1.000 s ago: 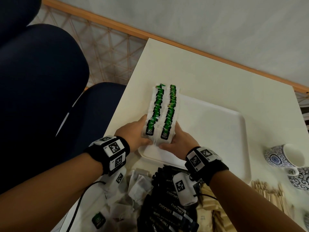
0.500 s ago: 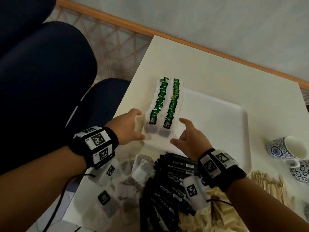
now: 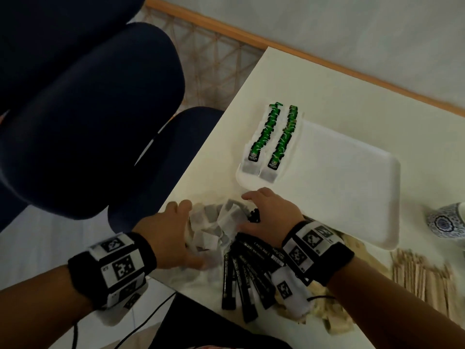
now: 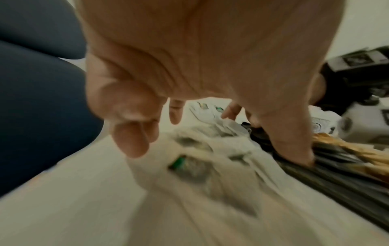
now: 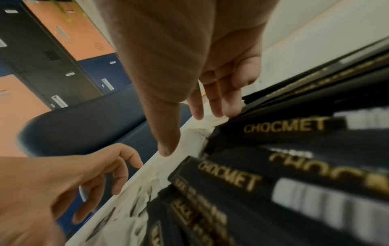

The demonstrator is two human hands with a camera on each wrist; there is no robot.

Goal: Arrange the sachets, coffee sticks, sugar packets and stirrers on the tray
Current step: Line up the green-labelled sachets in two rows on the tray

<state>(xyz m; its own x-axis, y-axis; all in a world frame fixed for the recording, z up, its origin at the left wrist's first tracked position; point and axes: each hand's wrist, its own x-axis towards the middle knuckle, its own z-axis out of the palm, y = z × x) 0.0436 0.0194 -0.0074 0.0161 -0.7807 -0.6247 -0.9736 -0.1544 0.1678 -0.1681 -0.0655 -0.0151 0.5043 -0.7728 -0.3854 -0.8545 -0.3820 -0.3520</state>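
While both hands sit low over the near end of the table (image 3: 314,86), neither grips anything. The left hand (image 3: 171,233) hovers palm down over the loose pile of sachets (image 3: 216,222), fingers spread and lightly bent; the left wrist view shows its fingertips (image 4: 134,143) just above the blurred pile, and contact cannot be confirmed. The right hand (image 3: 270,212) lies at the pile's right edge, partly over the black coffee sticks (image 3: 249,275), fingers apart and nearly straight. In the right wrist view its fingertips (image 5: 216,106) reach the boundary between white sachets and sticks marked CHOCMET; whether they press down is unclear.

On the white tray (image 3: 352,172), two neat rows of green-labelled sachets (image 3: 274,139) run along the left edge, overlapped like shingles. The tray's remaining surface is bare.

Tan sugar packets (image 3: 327,316) lie beneath the right wrist, beside the sticks. Wooden stirrers (image 3: 425,275) are heaped at the right, just off the tray's near corner. A blue patterned cup (image 3: 448,220) stands at the right margin. Dark blue chairs (image 3: 88,109) adjoin the table's left side.
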